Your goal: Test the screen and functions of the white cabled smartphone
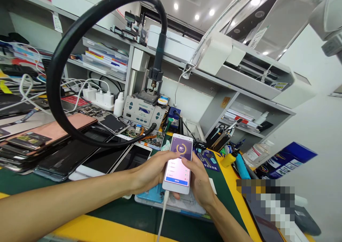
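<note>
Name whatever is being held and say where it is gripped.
A white phone, held along its long sides by the left hand and the right hand, thumbs over the screen.

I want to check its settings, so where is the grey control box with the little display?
In the head view, the grey control box sits left of centre at the desk's back, just right of the white bottle, below the shelf.

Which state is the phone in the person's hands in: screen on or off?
On: the phone held in both hands shows a lit display, with a ring-shaped gauge above a blue bar.
</note>
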`<state>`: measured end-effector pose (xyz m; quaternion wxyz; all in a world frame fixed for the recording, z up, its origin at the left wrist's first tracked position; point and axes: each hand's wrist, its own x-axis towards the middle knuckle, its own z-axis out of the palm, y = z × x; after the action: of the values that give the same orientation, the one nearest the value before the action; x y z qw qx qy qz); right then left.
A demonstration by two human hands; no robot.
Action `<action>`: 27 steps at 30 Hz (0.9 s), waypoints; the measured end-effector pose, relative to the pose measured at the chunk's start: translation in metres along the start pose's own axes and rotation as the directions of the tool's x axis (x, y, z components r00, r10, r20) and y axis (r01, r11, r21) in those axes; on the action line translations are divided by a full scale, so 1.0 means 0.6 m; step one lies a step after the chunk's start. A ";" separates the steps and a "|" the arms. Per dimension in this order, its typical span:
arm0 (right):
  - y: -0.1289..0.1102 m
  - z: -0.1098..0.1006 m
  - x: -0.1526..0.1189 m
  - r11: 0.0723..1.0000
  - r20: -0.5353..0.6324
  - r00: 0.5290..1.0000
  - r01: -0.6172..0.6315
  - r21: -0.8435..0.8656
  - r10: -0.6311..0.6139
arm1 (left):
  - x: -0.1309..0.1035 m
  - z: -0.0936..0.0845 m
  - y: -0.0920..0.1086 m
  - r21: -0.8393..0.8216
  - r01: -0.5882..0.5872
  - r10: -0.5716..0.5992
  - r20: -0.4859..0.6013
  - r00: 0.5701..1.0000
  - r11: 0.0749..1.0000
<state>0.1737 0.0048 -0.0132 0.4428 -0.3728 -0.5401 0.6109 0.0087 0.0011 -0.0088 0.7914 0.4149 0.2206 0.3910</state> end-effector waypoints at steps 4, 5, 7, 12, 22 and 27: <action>-0.001 0.002 -0.001 1.000 -0.012 1.000 -0.005 -0.012 0.005 | 0.000 -0.002 0.000 -0.019 0.017 -0.016 0.017 1.000 1.000; -0.001 0.002 -0.001 1.000 -0.015 1.000 -0.006 -0.013 0.006 | 0.001 -0.002 0.000 -0.021 0.021 -0.021 0.017 1.000 1.000; 0.000 0.002 -0.001 1.000 -0.023 1.000 -0.011 -0.019 0.011 | 0.001 -0.004 -0.001 -0.024 0.029 -0.028 0.018 0.999 0.999; 0.002 0.000 0.000 1.000 -0.035 0.999 -0.010 -0.007 0.010 | 0.002 -0.005 -0.002 -0.026 0.026 -0.026 0.023 0.999 0.999; 0.008 -0.002 0.003 0.998 -0.038 0.999 0.039 0.054 -0.037 | 0.000 0.002 0.002 -0.024 0.027 -0.027 -0.004 1.000 0.999; 0.009 -0.002 0.001 0.998 -0.051 0.998 0.034 0.060 -0.031 | -0.001 0.001 0.001 -0.023 0.021 -0.021 0.006 1.000 1.000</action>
<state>0.1737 0.0058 -0.0184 0.4772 -0.3657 -0.5160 0.6101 0.0089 0.0007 -0.0081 0.8009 0.4044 0.2182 0.3839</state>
